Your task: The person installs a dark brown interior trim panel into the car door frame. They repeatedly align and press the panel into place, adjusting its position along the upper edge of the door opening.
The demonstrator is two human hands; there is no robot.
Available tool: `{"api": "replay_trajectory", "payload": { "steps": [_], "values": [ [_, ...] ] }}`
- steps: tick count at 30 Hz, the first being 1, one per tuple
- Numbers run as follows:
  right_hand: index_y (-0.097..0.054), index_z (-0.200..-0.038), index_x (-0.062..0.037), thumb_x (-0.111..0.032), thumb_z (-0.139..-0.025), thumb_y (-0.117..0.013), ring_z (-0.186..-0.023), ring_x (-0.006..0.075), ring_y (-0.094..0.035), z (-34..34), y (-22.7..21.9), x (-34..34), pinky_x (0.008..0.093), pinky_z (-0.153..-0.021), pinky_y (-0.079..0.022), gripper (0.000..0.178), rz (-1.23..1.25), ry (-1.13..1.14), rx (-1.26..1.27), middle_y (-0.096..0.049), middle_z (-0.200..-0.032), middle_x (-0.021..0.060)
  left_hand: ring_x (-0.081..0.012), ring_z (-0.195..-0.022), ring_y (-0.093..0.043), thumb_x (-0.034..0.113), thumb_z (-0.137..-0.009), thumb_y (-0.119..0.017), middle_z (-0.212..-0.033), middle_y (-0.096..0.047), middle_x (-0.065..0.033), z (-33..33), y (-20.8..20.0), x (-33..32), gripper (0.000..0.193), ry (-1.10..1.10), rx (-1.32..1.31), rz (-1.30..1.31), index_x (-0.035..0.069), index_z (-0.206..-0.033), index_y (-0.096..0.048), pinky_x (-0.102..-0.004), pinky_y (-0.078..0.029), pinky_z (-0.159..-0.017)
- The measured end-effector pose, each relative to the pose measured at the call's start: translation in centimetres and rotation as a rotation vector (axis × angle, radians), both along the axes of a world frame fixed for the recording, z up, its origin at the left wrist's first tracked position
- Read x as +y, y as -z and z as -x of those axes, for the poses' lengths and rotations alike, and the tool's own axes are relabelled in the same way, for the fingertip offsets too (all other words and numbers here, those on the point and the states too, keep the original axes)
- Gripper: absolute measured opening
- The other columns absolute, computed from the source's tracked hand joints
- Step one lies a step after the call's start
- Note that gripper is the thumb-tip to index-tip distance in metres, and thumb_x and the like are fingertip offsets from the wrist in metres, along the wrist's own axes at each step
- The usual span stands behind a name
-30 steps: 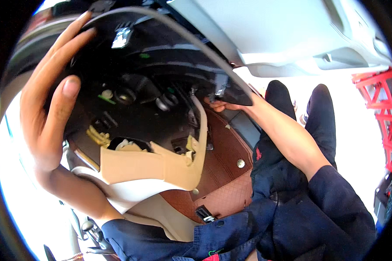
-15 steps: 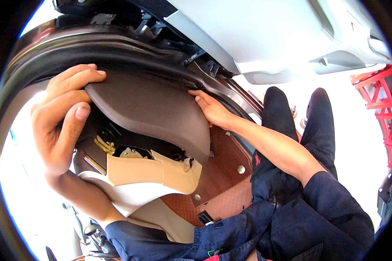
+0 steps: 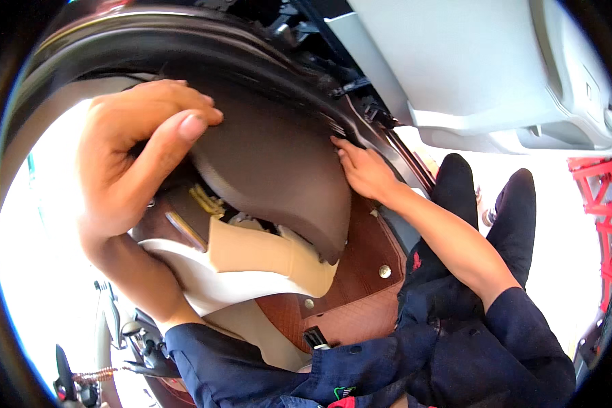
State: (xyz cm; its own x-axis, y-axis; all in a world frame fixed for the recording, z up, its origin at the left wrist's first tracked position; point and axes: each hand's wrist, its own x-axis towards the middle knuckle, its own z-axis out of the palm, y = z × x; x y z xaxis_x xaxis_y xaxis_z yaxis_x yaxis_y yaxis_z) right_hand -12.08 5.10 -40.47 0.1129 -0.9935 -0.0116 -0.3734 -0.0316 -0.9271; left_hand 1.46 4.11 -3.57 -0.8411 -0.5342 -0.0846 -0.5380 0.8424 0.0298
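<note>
A dark brown padded trim panel (image 3: 272, 163) with a curved lower edge lies across the front of a car's interior, between my two hands. My left hand (image 3: 143, 143) is closed at its far left corner, thumb forward, with the fingers curled at the edge and partly hidden. At the right edge, my right hand (image 3: 367, 170) grips the panel, thumb on top and the other fingers mostly out of sight. Beneath the panel sits a beige trim piece (image 3: 265, 255), and yellow connectors (image 3: 205, 200) show in the dark opening beside it.
A grey door panel (image 3: 469, 68) stands open at the upper right, past the dark door frame (image 3: 183, 34). Brown quilted floor mats (image 3: 360, 272) lie below. Red metal stands (image 3: 598, 204) are at the far right. My dark-trousered legs extend beside the sill.
The whole view has shifted, so the car parts appear farther right. My left hand has come inward along the panel's left corner. Less of the opening shows between panel and beige trim.
</note>
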Motion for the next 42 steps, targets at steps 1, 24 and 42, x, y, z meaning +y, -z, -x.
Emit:
{"api": "replay_trajectory", "payload": {
  "steps": [1, 24, 42],
  "values": [
    [-0.053, -0.143, -0.0133, -0.026, -0.107, -0.042, -0.101, 0.0484, -0.064, 0.0, -0.2, -0.1, 0.0551, -0.092, -0.049, 0.041, 0.002, 0.004, 0.045, -0.069, -0.101, 0.0287, -0.0342, -0.098, -0.073, 0.016, -0.097, -0.051, -0.099, -0.075, -0.0222, -0.1, 0.0, 0.1, 0.033, -0.012, 0.014, -0.003, -0.008, -0.091, -0.074, -0.0483, -0.047, -0.106],
    [-0.033, -0.16, -0.0066, -0.064, -0.101, -0.043, -0.15, 0.052, -0.024, -0.4, -14.1, 3.5, 0.0519, -0.122, -0.02, 0.083, 0.536, -0.27, -0.535, -0.027, -0.162, 0.0313, -0.0146, -0.076, -0.063, 0.033, -0.109, -0.051, -0.089, -0.075, -0.013, -4.3, -0.8, -1.9, 0.046, -0.319, 0.355, 0.303, -0.002, -0.091, -0.075, -0.0302, -0.051, -0.075],
    [-0.045, -0.155, -0.0108, -0.057, -0.076, -0.078, -0.136, 0.056, -0.044, 0.8, -17.2, 2.4, 0.0524, -0.113, -0.04, 0.097, 0.687, -0.284, -0.391, -0.041, -0.153, 0.0334, -0.0282, -0.053, -0.057, 0.017, -0.096, -0.066, -0.069, -0.063, -0.0161, -1.2, 0.1, -1.2, 0.022, -0.36, 0.266, 0.466, -0.001, -0.084, -0.07, -0.0343, -0.043, -0.053]
  ]
}}
